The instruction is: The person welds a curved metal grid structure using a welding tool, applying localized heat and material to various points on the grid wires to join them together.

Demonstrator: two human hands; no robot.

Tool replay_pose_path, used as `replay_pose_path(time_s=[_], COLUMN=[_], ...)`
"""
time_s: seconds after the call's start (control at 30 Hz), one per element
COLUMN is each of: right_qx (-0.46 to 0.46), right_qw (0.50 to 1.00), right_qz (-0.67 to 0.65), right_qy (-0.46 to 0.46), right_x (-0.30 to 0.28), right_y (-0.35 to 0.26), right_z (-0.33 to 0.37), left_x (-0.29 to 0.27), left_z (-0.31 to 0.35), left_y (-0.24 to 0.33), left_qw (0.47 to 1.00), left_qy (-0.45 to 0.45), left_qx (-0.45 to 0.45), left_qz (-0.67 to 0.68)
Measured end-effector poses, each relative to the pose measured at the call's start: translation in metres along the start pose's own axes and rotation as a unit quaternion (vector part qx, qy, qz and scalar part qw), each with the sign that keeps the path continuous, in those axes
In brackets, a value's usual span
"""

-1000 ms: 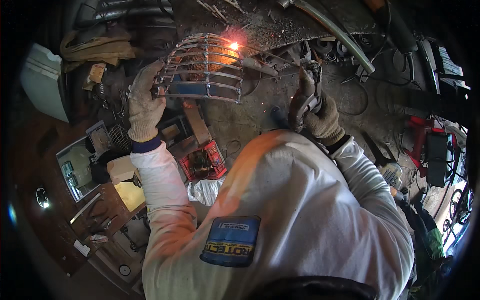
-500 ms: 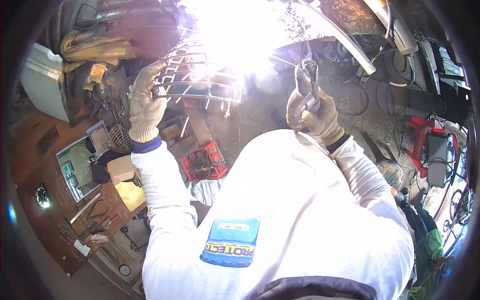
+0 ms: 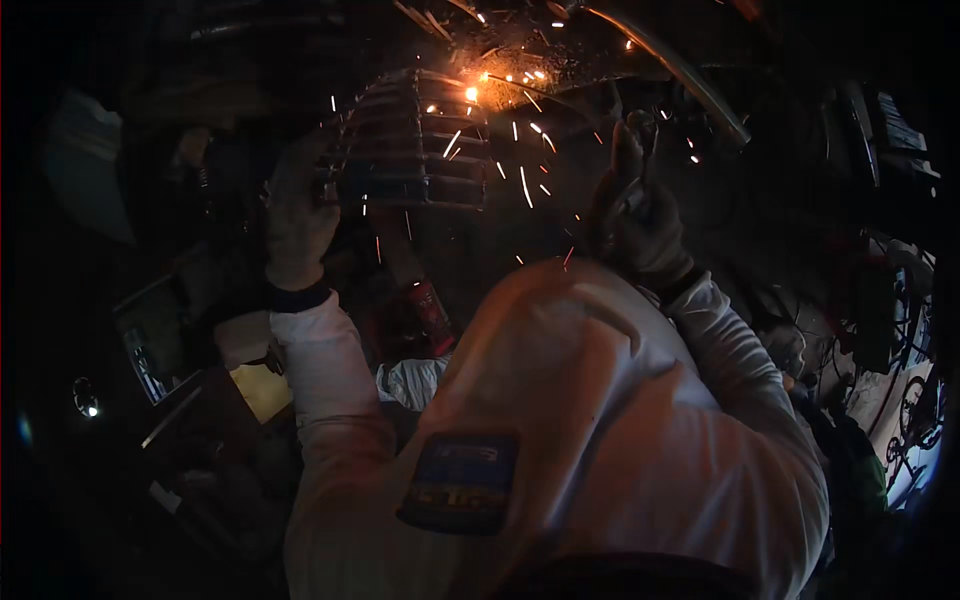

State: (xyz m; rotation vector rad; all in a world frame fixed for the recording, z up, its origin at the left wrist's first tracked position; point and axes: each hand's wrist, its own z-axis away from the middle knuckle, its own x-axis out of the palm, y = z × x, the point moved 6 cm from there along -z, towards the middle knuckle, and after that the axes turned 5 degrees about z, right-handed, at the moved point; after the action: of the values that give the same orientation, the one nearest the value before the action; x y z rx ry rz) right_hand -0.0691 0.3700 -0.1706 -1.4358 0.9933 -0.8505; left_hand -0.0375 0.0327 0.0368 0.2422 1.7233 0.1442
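My left hand [image 3: 303, 220], in a knitted glove, is closed on the left edge of a curved metal grille [image 3: 422, 160] made of crossed bars. My gloved right hand [image 3: 650, 228] grips a welding electrode holder [image 3: 628, 150]. From the holder a thin welding electrode [image 3: 540, 92] runs left toward the grille's upper right corner. An orange glowing spot [image 3: 472, 94] shows there, and sparks scatter below and to the right. Deep shadow hides much of both hands' fingers.
A curved metal tube [image 3: 680, 72] slants across the upper right. Below the grille are a red crate [image 3: 430, 312] and a crumpled silvery sheet [image 3: 410, 380]. A yellow sheet [image 3: 262, 390] lies lower left. Bicycle-like shapes [image 3: 912, 410] show at far right.
The white welding glare has gone and the view has darkened. An orange glow and flying sparks show instead. Both hands keep nearly the same places; the grille has shifted slightly right.
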Motion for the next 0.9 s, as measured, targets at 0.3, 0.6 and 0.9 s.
replay_pose_path(time_s=[0.3, 0.6, 0.9], right_qx=[0.092, 0.127, 0.107], right_qw=[0.995, 0.990, 0.992], right_qz=[0.019, 0.018, 0.036], right_qy=[-0.043, -0.063, -0.055], right_x=[-0.008, -0.003, -0.003], right_y=[0.001, 0.019, 0.007], right_z=[0.004, 0.009, 0.007], left_x=[0.016, 0.026, 0.025], left_z=[0.030, 0.042, 0.040], left_y=[0.007, 0.001, -0.001], left_qw=[0.993, 0.995, 0.995], left_qy=[0.065, 0.062, 0.044], left_qx=[0.061, 0.025, 0.040], left_qz=[-0.077, -0.078, -0.081])
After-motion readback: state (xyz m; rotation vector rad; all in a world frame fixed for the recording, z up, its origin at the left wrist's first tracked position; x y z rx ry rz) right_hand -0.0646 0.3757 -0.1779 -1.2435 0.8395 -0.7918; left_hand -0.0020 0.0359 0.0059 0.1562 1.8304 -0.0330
